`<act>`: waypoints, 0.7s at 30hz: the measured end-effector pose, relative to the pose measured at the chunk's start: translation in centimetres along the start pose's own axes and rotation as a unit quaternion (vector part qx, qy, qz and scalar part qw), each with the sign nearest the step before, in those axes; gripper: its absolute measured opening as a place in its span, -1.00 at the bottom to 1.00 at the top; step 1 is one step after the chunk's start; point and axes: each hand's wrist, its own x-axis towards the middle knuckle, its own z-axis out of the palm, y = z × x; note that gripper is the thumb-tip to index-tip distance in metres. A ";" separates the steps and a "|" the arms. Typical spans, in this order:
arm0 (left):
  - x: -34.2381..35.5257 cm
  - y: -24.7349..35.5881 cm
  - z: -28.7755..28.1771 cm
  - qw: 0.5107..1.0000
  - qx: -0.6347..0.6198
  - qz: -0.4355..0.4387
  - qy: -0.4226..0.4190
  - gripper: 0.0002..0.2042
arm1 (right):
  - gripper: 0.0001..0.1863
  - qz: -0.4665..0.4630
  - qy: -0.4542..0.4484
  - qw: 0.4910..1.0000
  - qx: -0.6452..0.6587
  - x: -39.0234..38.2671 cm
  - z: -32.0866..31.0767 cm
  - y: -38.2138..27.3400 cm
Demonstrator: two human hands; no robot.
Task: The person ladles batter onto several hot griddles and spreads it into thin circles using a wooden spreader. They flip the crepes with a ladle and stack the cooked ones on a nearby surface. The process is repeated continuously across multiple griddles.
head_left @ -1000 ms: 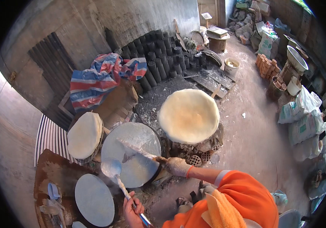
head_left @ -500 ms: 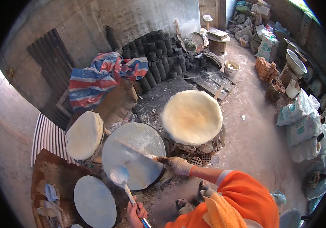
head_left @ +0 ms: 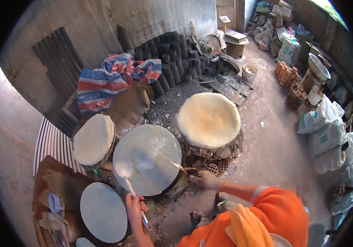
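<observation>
Pale, round-bowled ladle with silvery metal handle [head_left: 124, 168]: bowl over the large, flat, round grey griddle [head_left: 147, 142], contact I cannot tell. I log left hand [head_left: 135, 206] clasped round the handle; right hand [head_left: 205, 180] gripping a slim brown stick [head_left: 179, 167] at the griddle's right rim.

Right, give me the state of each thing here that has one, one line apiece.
Ladle: held, bowl above or on the pan, contact unclear
Pan: pale streaks across its top
Left hand: fingers closed on the ladle
Right hand: fingers closed on a slim tool
Slim tool: held, blurred
Pale round slab: browned toward the middle
Striped sheet: crumpled
Black cylinders: piled up
White sacks: heaped
Towel: draped
</observation>
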 end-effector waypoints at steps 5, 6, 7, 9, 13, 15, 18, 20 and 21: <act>-1.9 -1.9 -0.3 0.996 0.086 -0.022 -0.010 -0.94 | -0.58 -0.095 -0.010 0.995 0.004 1.4 6.1 -1.3; -2.4 -2.4 -0.9 0.997 0.077 -0.025 -0.005 -0.95 | -0.57 -0.052 0.028 0.998 0.029 0.9 6.2 -1.4; -2.8 -2.5 -1.4 0.997 0.068 -0.028 -0.001 -0.95 | -0.56 -0.010 0.067 0.996 0.056 0.2 6.0 -1.3; -3.3 -3.4 -1.1 0.999 0.041 -0.014 0.003 -0.95 | -0.56 0.039 0.142 0.988 -0.041 -0.8 6.7 0.0; -2.5 -7.7 1.1 0.995 -0.094 -0.021 0.021 -0.94 | -0.60 0.061 -0.001 0.996 -0.066 -2.7 8.9 -1.0; -2.0 -8.2 1.7 0.978 -0.202 -0.009 -0.054 -0.91 | -0.63 0.123 -0.184 0.969 0.107 -3.4 8.0 -4.4; -2.3 -4.9 -1.7 0.770 -0.571 -0.129 -0.255 -0.76 | -0.68 0.021 -0.079 0.989 0.124 -0.7 5.2 -0.7; -4.5 -4.3 -4.3 0.757 -0.570 -0.037 -0.317 -0.67 | -0.65 0.037 -0.020 0.983 0.180 -3.6 4.2 -5.6; -4.8 -4.5 -4.7 0.779 -0.540 -0.004 -0.318 -0.67 | -0.62 0.036 0.031 0.981 0.187 -3.7 4.2 -5.9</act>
